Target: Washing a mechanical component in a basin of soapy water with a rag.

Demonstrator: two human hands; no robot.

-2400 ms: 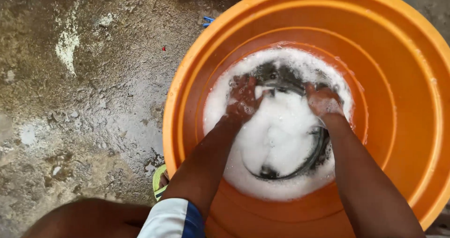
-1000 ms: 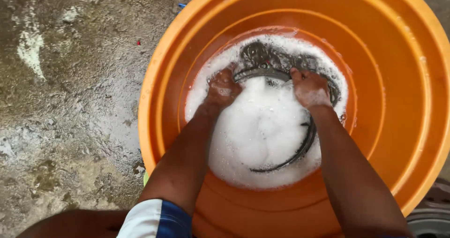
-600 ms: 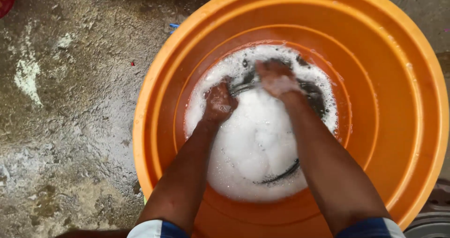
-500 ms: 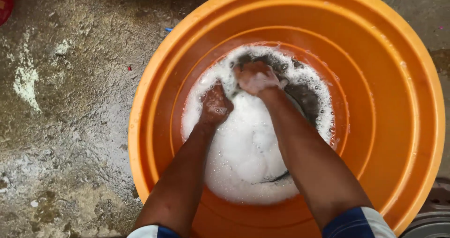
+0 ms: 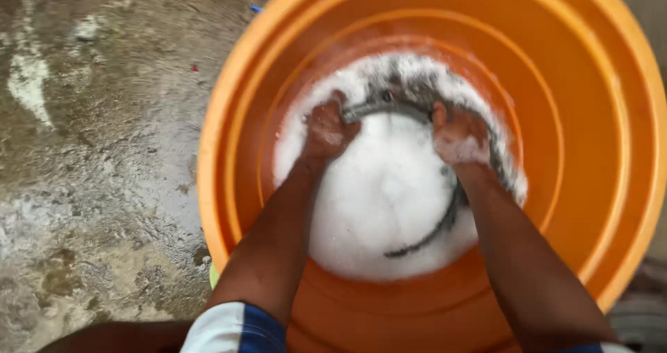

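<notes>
Both fists – left hand (image 5: 326, 129), right hand (image 5: 458, 136) – clenched on dark cloth (image 5: 417, 92), arms straight.

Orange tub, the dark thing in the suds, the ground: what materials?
Orange tub: likely plastic, smooth and glossy, with moulded stepped rings in its wall. Dark thing gripped by the left hand and right hand: probably wet cloth, limp and curving under foam; mostly hidden. Ground: looks like rough, mottled, wet concrete.
</notes>
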